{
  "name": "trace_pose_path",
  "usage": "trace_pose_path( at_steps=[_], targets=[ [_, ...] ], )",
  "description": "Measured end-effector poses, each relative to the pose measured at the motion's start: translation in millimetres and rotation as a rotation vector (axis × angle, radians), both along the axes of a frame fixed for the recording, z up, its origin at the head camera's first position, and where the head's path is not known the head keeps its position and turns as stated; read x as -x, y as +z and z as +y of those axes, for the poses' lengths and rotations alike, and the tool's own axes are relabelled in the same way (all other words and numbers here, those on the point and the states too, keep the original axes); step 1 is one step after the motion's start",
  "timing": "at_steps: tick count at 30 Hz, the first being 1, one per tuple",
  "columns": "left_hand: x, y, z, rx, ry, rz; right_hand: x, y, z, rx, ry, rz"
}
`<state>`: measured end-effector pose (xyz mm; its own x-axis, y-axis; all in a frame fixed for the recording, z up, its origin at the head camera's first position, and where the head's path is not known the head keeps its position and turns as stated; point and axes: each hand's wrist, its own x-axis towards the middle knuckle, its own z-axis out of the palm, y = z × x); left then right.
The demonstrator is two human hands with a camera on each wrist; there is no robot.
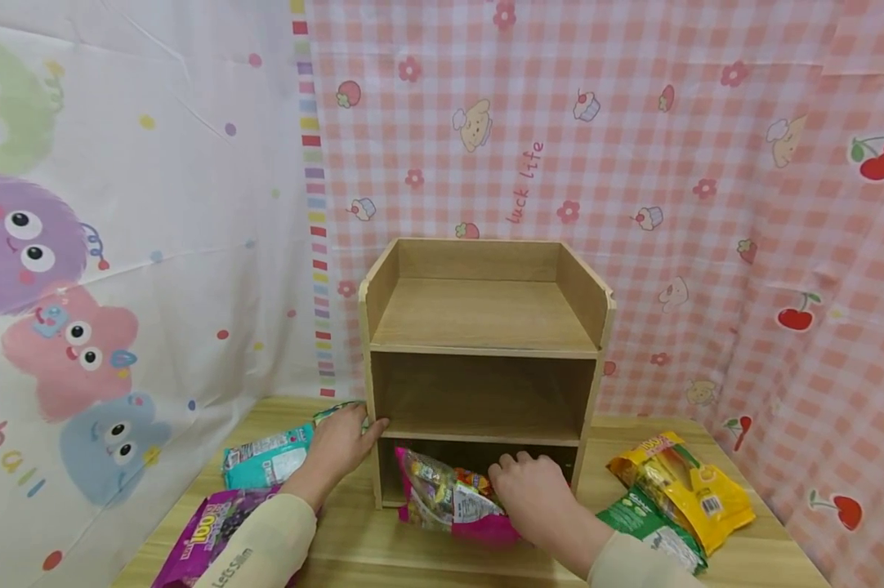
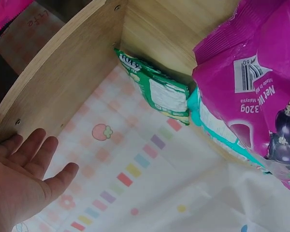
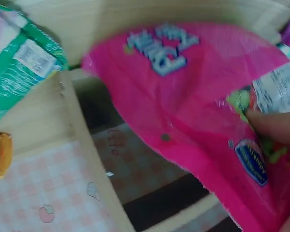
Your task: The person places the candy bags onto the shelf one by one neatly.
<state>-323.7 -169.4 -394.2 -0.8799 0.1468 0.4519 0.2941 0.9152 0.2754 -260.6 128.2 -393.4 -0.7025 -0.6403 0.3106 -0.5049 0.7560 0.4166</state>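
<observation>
A small three-level wooden shelf (image 1: 486,314) stands on the wood-grain table, its openings facing me. My left hand (image 1: 341,445) rests against its left side panel, fingers extended along the wood in the left wrist view. With my right hand (image 1: 541,498) I grip a pink candy bag (image 1: 442,494) by its right part, in front of the lowest compartment. The bag has a clear window showing wrapped sweets and a white label. In the right wrist view the thumb (image 3: 273,128) presses on the pink bag near that label.
Left of the shelf lie a purple bag (image 1: 214,523), a teal packet (image 1: 269,457) and a green packet (image 2: 159,94). On the right, a yellow bag (image 1: 714,494) overlaps a green bag (image 1: 648,523). Patterned cloth (image 1: 618,131) hangs behind and at both sides.
</observation>
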Motion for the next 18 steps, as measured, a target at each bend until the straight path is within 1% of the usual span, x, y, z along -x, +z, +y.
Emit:
trace_pose_path(
  at_steps=[2,4,6,8,12,15,18],
  targets=[
    [0.3,0.2,-0.4,0.000,-0.001,-0.006,2.5,-3.3,1.4,0.014,0.010,0.026],
    [0.6,-0.1,-0.5,0.000,-0.003,-0.004,4.4,-2.3,2.7,0.014,-0.002,0.002],
    [0.7,-1.0,-0.3,-0.002,-0.004,-0.006,5.7,2.5,3.8,0.007,-0.041,-0.073],
    [0.8,-0.8,-1.0,-0.001,-0.001,-0.003,6.7,10.1,3.5,0.011,-0.089,-0.168],
    [0.9,-1.3,-1.3,0.007,0.001,0.003,7.4,24.0,4.1,0.068,-0.185,-0.352],
    [1.4,-1.2,-0.9,0.006,0.003,0.002,8.4,32.9,9.1,0.141,-0.243,-0.449],
    [1.7,-0.8,-0.3,0.009,0.004,0.005,10.0,41.4,18.9,0.208,-0.321,-0.500]
  ],
)
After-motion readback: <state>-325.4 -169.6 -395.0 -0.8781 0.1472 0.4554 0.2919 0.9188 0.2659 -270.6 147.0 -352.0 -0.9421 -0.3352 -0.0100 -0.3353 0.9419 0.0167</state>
